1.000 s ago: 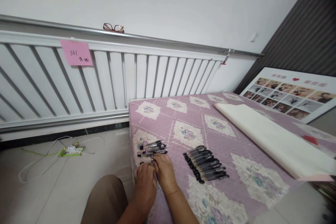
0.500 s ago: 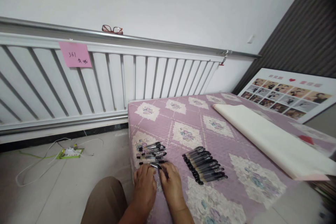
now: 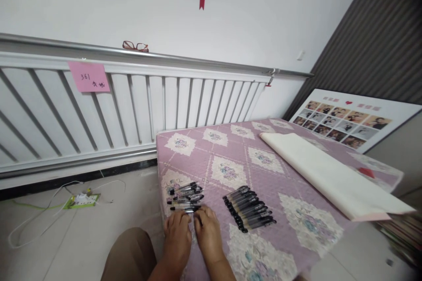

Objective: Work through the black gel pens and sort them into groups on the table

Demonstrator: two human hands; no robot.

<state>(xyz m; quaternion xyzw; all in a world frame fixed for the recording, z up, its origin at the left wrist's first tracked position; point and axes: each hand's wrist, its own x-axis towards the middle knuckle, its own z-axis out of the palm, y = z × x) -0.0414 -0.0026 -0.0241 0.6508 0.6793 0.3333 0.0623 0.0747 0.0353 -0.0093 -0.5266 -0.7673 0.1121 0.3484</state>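
My left hand (image 3: 177, 236) and my right hand (image 3: 207, 233) lie side by side on the near left corner of a pink quilted bed (image 3: 263, 175). Their fingertips meet at a black pen (image 3: 186, 207), the nearest of a small group of black pens (image 3: 185, 193) lying just beyond them. The fingers of both hands are curled and pinched at that pen. A longer row of several black pens (image 3: 249, 208) lies to the right of my right hand, untouched.
A folded cream sheet (image 3: 326, 175) lies across the right of the bed. A white radiator (image 3: 132, 105) with a pink note (image 3: 89, 77) and red glasses (image 3: 135, 46) runs behind. A power strip (image 3: 81, 201) with cables is on the floor; a photo board (image 3: 349, 118) leans at right.
The camera tilted up and shifted, so the scene sits lower and further left. My hands drew slightly back towards me and closer together at the nearest pen.
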